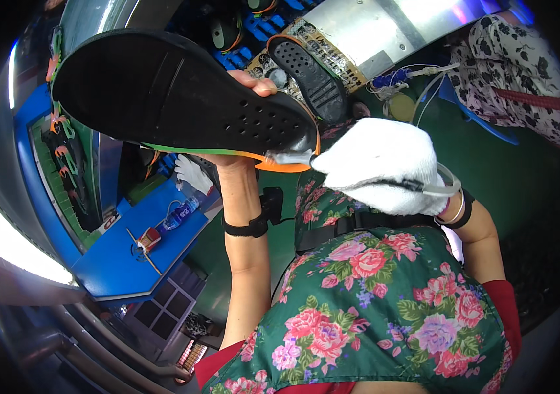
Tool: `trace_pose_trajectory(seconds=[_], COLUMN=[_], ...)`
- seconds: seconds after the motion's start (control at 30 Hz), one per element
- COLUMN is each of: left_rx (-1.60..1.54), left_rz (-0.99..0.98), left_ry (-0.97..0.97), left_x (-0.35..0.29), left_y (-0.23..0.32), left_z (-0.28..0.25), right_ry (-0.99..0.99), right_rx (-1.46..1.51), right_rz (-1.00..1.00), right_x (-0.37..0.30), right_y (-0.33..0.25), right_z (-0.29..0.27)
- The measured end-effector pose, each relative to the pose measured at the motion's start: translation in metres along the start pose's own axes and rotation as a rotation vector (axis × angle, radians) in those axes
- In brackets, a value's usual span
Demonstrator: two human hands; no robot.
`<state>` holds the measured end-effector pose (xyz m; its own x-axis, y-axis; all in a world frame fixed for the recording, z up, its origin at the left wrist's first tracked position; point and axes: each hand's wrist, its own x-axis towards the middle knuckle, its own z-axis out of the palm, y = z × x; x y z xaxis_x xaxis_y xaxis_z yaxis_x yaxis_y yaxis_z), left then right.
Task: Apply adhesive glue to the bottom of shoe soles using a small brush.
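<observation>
A large black shoe sole [181, 98] with an orange and green rim is held up by my left hand [253, 84]. Its fingers curl over the far edge, while the palm is mostly hidden beneath the sole. A white fluffy glove or cloth covers my right hand [385, 164], which grips a thin brush [286, 157] with a dark neck. The pale, wet-looking bristles touch the sole's orange rim at its right end. A clear tube [443, 184] curves round the back of the covered hand.
Another black sole [313, 79] lies beyond, by a stained strip and a metal surface [385, 33]. A blue table [115, 256] at left carries a bottle [180, 213] and small red box [148, 241]. Patterned cloth [516, 79] hangs at far right. Several soles stand near blue racks.
</observation>
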<state>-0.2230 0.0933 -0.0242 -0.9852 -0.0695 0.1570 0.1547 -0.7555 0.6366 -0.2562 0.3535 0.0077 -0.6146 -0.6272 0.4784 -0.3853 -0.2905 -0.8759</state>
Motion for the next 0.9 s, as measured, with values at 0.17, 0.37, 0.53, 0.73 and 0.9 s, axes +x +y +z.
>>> trace_pose_trajectory(seconds=[0.17, 0.37, 0.53, 0.73, 0.9], left_rx=[-0.049, -0.016, -0.041, -0.025, -0.009], left_rz=[0.017, -0.099, -0.014, -0.017, -0.087], left_ry=[-0.032, 0.066, 0.071, 0.032, 0.046], left_x=[0.002, -0.007, -0.012, -0.014, -0.019], left_y=[-0.006, -0.005, -0.012, -0.019, -0.019], left_z=[0.001, 0.005, 0.002, 0.004, 0.005], right_ry=[-0.021, 0.090, 0.149, 0.137, 0.153], right_rx=[-0.089, 0.008, -0.031, -0.095, 0.371], right_rz=[-0.095, -0.073, 0.141, 0.075, 0.165], right_x=[-0.004, 0.002, -0.014, -0.029, -0.031], right_y=[-0.003, -0.010, -0.009, -0.001, 0.008], right_z=[0.011, 0.022, 0.013, 0.025, 0.022])
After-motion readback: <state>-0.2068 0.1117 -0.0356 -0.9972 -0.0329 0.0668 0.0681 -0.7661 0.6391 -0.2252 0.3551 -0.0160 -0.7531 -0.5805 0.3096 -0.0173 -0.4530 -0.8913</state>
